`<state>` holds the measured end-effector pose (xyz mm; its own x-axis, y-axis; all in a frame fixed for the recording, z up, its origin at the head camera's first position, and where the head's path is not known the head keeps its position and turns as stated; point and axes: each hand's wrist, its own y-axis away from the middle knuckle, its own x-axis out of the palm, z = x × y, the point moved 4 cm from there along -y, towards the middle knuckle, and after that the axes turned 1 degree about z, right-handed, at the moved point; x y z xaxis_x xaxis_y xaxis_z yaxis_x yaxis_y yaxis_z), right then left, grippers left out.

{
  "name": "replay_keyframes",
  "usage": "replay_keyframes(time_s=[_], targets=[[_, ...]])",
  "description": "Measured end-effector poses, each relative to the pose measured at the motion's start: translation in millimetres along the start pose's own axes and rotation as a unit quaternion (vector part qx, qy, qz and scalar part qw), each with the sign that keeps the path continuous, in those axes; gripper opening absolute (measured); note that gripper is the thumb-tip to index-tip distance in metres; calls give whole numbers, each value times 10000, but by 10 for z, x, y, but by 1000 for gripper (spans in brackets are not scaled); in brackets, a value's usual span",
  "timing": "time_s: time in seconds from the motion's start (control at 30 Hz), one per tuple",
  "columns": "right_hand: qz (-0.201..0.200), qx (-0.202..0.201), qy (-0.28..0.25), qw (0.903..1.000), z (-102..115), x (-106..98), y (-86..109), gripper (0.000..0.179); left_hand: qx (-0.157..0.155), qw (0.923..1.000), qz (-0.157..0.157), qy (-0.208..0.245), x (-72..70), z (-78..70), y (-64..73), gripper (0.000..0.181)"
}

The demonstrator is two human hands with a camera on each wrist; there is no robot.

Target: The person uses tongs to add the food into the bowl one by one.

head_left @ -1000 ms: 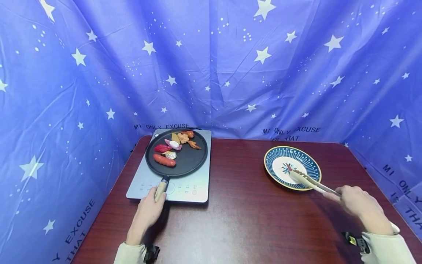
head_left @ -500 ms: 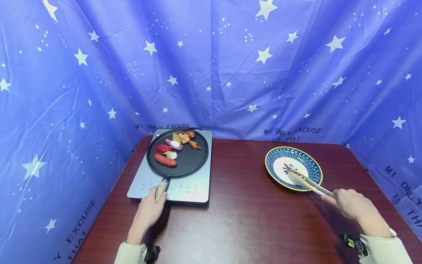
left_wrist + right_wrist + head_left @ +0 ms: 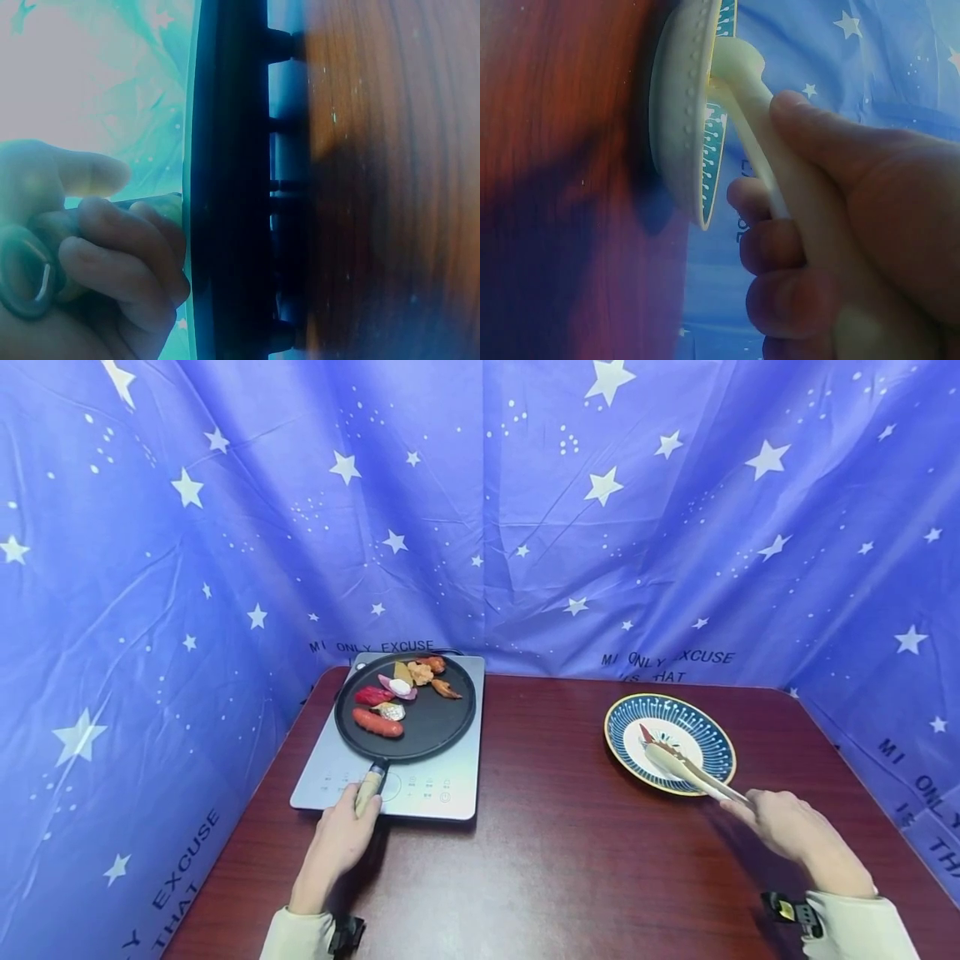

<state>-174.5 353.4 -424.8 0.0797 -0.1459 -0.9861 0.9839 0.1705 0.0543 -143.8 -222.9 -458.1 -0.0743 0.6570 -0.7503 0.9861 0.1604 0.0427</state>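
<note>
In the head view my left hand (image 3: 343, 835) grips the pale handle (image 3: 368, 789) of a round black frying pan (image 3: 438, 727). The left wrist view shows the fingers (image 3: 124, 270) curled round that handle. My right hand (image 3: 798, 835) holds cream-coloured tongs (image 3: 686, 772), squeezed nearly together, their tips low over a blue-and-white patterned plate (image 3: 622, 718). A reddish-brown piece of food (image 3: 646, 734) sticks out at the tips; its rest is hidden behind them. Seen from the right wrist, the tongs (image 3: 787, 150) reach over the plate's rim (image 3: 705, 165).
The pan sits on a silver induction cooktop (image 3: 457, 802). It holds a sausage (image 3: 377, 723), a dark red piece (image 3: 372, 695), a silvery piece (image 3: 392, 712) and several brown pieces (image 3: 420, 673). A starry blue curtain (image 3: 540, 527) hangs behind the brown table (image 3: 540, 860).
My right hand has moved a little left, carrying the tongs and the reddish-brown piece further across the plate. My left hand keeps its grip on the pan handle; the pan stays put.
</note>
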Motion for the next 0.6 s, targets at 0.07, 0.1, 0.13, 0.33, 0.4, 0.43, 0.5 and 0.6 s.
replay_keyframes(time_s=[0.07, 0.1, 0.13, 0.33, 0.4, 0.43, 0.5, 0.6], targets=[[6, -6, -29, 10000, -3, 16, -8, 40, -3, 10000, 1, -21, 2, 0, 3, 38], [2, -22, -47, 10000, -1, 20, -11, 40, -7, 10000, 3, -33, 2, 1, 4, 38], [9, -22, -63, 10000, 0, 21, -15, 40, -15, 10000, 7, -38, 3, 2, 5, 38], [35, -8, -168, 9999, 17, -4, -41, 42, -4, 10000, -9, -30, 10, 7, -4, 39], [-5, -17, -180, 9998, 20, -20, -53, 41, 11, 10000, -19, -35, 12, 6, -7, 39], [-37, -18, -183, 9998, 24, -33, -59, 41, 16, 10000, -23, -41, 13, 6, -8, 39], [-111, -48, -169, 9998, 34, -58, -75, 40, 20, 10000, -31, -43, 14, 8, -10, 38], [-212, -117, -165, 9996, 54, -109, -105, 40, 10, 10000, -49, -35, 16, 12, -10, 37]])
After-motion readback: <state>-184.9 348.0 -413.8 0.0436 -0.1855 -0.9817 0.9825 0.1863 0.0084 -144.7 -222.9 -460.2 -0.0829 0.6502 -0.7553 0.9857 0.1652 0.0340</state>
